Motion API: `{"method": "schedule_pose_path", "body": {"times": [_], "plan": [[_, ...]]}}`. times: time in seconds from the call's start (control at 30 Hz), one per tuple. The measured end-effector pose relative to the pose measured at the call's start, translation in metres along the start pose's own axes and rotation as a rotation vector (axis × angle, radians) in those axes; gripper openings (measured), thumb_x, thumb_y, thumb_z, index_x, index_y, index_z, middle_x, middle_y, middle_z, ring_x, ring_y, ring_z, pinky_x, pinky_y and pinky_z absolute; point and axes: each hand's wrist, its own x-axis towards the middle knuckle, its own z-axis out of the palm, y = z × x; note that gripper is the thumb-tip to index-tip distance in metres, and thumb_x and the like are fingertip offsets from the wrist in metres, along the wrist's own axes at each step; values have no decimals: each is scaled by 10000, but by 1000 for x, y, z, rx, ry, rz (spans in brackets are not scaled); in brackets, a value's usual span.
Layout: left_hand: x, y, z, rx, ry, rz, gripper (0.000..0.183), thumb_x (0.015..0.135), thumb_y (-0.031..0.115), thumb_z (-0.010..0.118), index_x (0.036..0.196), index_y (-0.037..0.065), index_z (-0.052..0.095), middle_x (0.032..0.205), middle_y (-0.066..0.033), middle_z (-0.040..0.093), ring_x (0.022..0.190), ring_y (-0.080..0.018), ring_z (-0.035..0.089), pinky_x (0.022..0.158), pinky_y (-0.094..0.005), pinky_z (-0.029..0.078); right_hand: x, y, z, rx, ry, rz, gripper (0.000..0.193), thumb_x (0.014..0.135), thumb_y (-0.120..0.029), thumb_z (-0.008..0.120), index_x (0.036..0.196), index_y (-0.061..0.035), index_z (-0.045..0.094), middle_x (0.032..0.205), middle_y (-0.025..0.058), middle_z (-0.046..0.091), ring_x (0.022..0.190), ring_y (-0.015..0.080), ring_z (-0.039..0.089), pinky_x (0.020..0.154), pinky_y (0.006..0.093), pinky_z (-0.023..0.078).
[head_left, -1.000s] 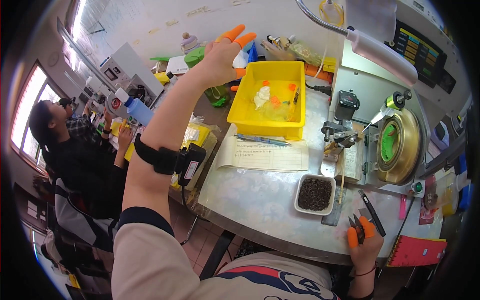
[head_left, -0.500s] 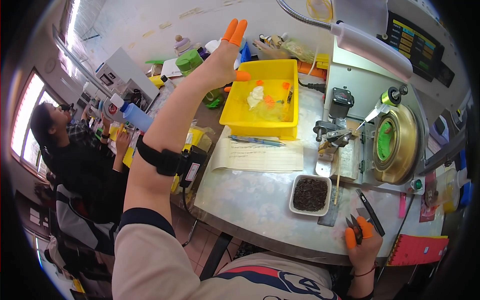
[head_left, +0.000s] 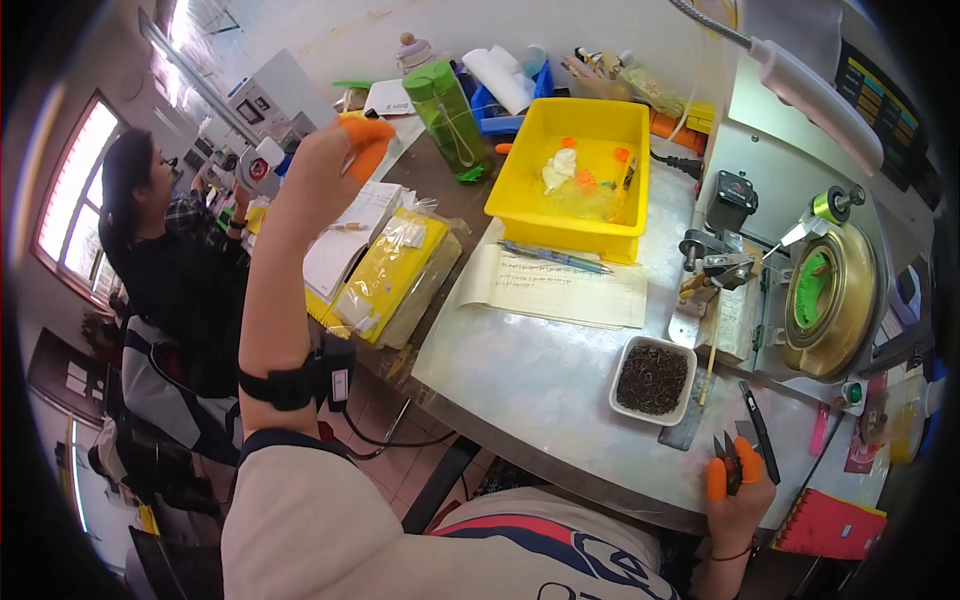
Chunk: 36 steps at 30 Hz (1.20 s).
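the left hand (head_left: 325,165) is raised high over the left side of the desk (head_left: 540,380), its orange-capped fingers (head_left: 365,140) curled together; whether they pinch anything cannot be told. a black band (head_left: 295,380) wraps that forearm. the right hand (head_left: 740,490) rests at the desk's near right edge, two orange caps showing, fingers closed around one small dark cutting tool (head_left: 728,462) whose tips point up.

on the desk there is one yellow bin (head_left: 575,170) toward the back, holding a few small orange and white bits. one sheet of paper (head_left: 560,285) lies just in front of it, with one pen (head_left: 550,257) across its upper edge. one white square dish (head_left: 653,380) of dark small parts sits to the right of the sheet, near the right hand. one black tweezer-like tool (head_left: 760,430) lies just beside that hand. one machine with a round brass-coloured drum and green core (head_left: 825,300) stands at the right, a white lamp arm (head_left: 810,85) above it. one green bottle (head_left: 450,120) stands left of the bin. one stack of yellow bagged packs (head_left: 395,275) lies at the desk's left edge, below the raised arm. one red notebook (head_left: 825,525) sits off the near right corner.

bare desk surface lies open between the paper, the dish and the near edge. another person (head_left: 170,270) sits at the far left, well apart.
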Motion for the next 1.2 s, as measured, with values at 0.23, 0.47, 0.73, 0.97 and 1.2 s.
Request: {"method": "schedule_pose_path", "body": {"times": [0.23, 0.47, 0.73, 0.97, 1.2], "plan": [[-107, -36, 25, -13, -211, -69, 180, 764, -29, 500, 903, 45, 588, 926, -125, 567, 820, -257, 554, 729, -309, 434, 2, -1, 7, 31, 33, 13, 281, 718, -109, 631, 955, 20, 552, 696, 111, 564, 598, 223, 559, 548, 290, 434], [-129, -27, -13, 147, -339, -201, 243, 750, 2, 502, 976, 57, 573, 1037, -129, 526, 906, -291, 520, 793, -343, 423, 2, 0, 13, 13, 36, 79, 286, 733, -99, 616, 978, 33, 548, 690, 106, 551, 603, 200, 545, 563, 287, 435], [-143, -144, -75, 665, 697, -376, 368, 758, 113, 567, 1119, 60, 515, 1244, -128, 419, 1174, -280, 367, 970, -395, 283, -6, -3, 2, -67, 67, -36, 259, 781, -117, 578, 999, 22, 567, 766, 107, 583, 613, 186, 537, 555, 275, 431], [-231, -217, -84, 662, -460, -1366, 542, 776, 229, 563, 1270, 141, 356, 1344, -70, 302, 1241, -254, 286, 961, -495, 268, 2, -22, 0, -187, 62, -171, 269, 781, -134, 600, 1026, -23, 593, 875, 130, 619, 692, 224, 579, 631, 289, 464], [-165, -102, -84, 143, 660, -295, 219, 797, 125, 566, 969, -2, 518, 706, -122, 583, 646, -243, 594, 587, -328, 441, -4, -14, 3, -248, 101, -92, 262, 783, -156, 595, 1015, -35, 601, 808, 124, 615, 627, 232, 560, 588, 304, 456]]}}
